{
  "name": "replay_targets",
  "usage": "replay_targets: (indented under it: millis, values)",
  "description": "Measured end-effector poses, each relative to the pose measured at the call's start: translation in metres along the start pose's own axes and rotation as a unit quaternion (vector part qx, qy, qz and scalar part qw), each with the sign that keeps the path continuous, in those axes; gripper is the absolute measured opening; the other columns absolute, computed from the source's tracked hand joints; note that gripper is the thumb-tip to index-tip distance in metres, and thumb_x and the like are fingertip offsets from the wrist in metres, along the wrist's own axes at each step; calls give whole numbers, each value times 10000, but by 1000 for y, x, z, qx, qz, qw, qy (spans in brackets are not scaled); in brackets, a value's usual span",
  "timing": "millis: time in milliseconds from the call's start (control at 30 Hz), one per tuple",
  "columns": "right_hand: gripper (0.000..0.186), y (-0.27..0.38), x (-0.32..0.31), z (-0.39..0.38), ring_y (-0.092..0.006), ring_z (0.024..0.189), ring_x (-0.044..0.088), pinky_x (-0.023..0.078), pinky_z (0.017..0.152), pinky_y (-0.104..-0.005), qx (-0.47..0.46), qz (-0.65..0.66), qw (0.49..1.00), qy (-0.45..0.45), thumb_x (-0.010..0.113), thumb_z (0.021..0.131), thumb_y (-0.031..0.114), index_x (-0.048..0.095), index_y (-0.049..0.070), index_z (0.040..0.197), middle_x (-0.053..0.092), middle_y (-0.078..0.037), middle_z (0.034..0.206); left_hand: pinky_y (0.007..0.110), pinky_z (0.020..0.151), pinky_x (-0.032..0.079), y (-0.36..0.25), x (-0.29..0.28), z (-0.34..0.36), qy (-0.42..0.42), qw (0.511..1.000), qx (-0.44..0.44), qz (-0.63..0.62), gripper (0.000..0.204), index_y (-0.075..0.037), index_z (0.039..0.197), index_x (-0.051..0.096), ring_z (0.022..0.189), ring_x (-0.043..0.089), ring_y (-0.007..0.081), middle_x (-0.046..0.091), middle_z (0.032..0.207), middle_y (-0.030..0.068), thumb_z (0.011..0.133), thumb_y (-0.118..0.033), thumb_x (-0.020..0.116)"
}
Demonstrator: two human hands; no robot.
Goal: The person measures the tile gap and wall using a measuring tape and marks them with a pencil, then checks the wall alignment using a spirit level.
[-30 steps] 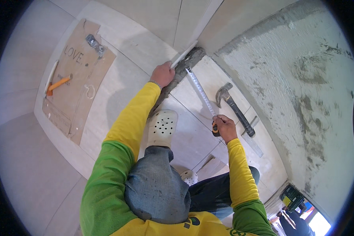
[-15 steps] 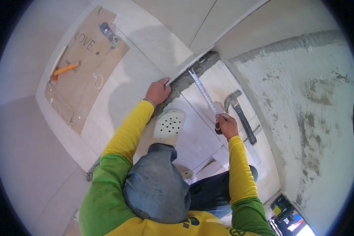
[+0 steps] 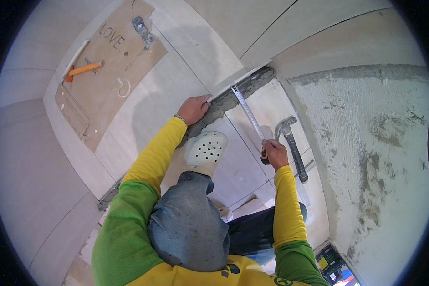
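My right hand is closed round an orange-and-black tape measure. Its silver blade is pulled out and slants up-left across a rough grey mortar gap. The blade's hooked tip meets a thin pale strip running along the gap's far side. At that strip's near-left end is my left hand, with thumb and fingers pressed together on it. Beside my right hand, a claw hammer with a dark handle lies on the lower tiles. My foot in a white clog stands close to the mortar gap.
On the upper tiles at the left lies a brown cardboard sheet, bearing an orange-handled hammer and a grey tool. A rough plastered wall bounds the right side. A dark-and-yellow object stands at lower right.
The view has shifted and turned slightly. Both hands keep their holds, and the tape blade still spans the gap to the strip.
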State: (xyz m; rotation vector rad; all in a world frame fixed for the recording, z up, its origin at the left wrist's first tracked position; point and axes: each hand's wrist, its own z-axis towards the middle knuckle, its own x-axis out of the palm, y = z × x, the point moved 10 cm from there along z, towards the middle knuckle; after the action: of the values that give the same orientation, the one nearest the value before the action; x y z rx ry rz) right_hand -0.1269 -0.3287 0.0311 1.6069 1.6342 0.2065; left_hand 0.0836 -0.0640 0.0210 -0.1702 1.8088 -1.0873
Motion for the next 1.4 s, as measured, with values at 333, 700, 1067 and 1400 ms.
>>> replay_targets:
  millis: [333,700,1067,1400]
  values:
    - [247,-6,0,9,-124,617,601,474,593,-263,-11,-39,999,11,624,827,226,680,-14,836,626,-55,696,440,831,490,1,6,0,19,999,-31,-2,380,-71,1249,537,909,609,397,633,1015,222,900,-219,520]
    - [306,4,3,9,-167,637,638,495,626,-301,-17,-81,997,-3,593,837,300,677,7,857,646,-98,689,426,825,497,7,5,0,-1,1000,-26,9,370,-74,1239,552,914,613,393,637,1026,213,903,-228,529]
    - [327,8,8,5,-168,615,644,500,624,-296,-1,-27,1000,16,598,847,319,678,2,841,651,-99,680,423,836,496,6,1,-4,-4,1000,-22,4,374,-73,1242,550,924,615,386,631,1045,221,906,-234,528]
    - [330,-2,3,10,-163,624,645,501,634,-291,2,-51,999,-3,603,840,334,688,15,850,661,-83,687,439,811,491,4,3,-2,-7,1000,-7,12,380,-65,1243,544,901,612,392,636,1015,223,904,-235,517]
